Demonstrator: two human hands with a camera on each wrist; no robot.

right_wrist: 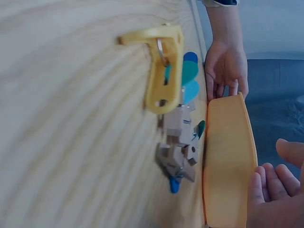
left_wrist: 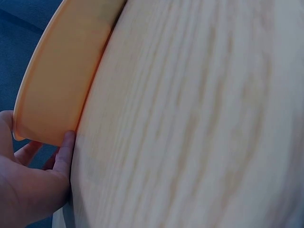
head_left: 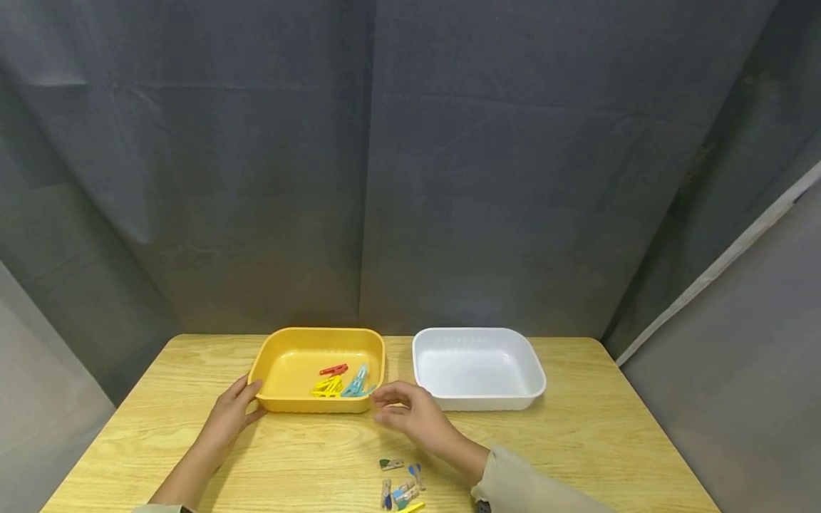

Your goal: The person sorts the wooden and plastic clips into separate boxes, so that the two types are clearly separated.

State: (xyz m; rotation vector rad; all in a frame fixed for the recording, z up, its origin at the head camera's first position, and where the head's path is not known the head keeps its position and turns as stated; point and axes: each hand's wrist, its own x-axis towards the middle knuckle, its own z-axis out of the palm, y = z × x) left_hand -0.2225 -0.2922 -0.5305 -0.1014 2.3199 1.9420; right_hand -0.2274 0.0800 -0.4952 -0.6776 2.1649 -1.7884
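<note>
My left hand (head_left: 229, 415) holds the left end of a yellow plastic tray (head_left: 280, 405), one fingertip over the rim and the thumb low at the front corner. Inside the tray lie a red clothespin (head_left: 333, 370), yellow clothespins (head_left: 328, 387) and a light blue clothespin (head_left: 356, 382). At the tray's right front corner is my right hand (head_left: 413, 417), fingers loosely bent. The right wrist view shows a gap between its thumb and fingers, with nothing in it. Below it on the table, several wooden clothespins (right_wrist: 178, 124) with blue and green ends lie by a yellow clothespin (right_wrist: 164, 80).
A white plastic tray (head_left: 477, 403) stands right of the yellow one, a narrow gap between them. Both sit along the back edge of the wooden table (head_left: 308, 456). Grey curtains (head_left: 269, 178) hang behind the table and at its sides.
</note>
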